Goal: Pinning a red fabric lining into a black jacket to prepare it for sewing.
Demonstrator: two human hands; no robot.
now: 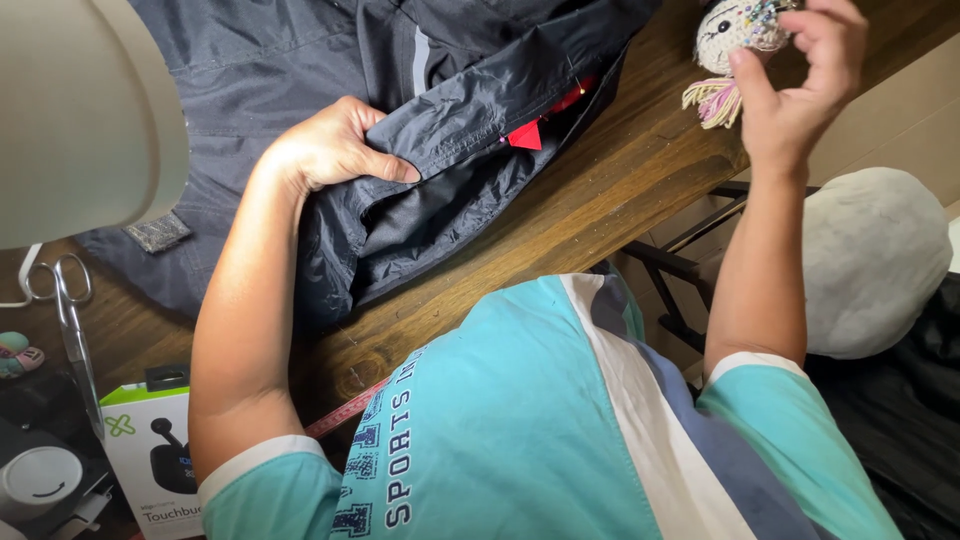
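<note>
Two hands: both at work, one on cloth, one raised at a pincushion
Far left: scissors [68, 300] lying flat on the table [610, 210], beside a pale lamp shade [80, 110]; below them a white and green box [155, 450]
Left hand [330, 150]: fingers clenched on a fold of the dark jacket [430, 130], thumb on top, pressing the fold down against the table
Jacket: spread over the table, a red tab [525, 135] pinned at the folded edge, near the left thumb but not touching it; small pin heads just visible along that seam
Right hand [800, 80]: lifted well apart from the jacket, fingers pinched at a small crocheted pincushion [735, 30] bristling with coloured pin heads; cannot tell whether a pin sits between the fingertips
Far right: grey cushion [870, 260] off the table edge
Done so far: fold formed, held and partly pinned at the red tab
Left to do: judged, more of the folded edge lacking pins; no stitching visible along it
</note>
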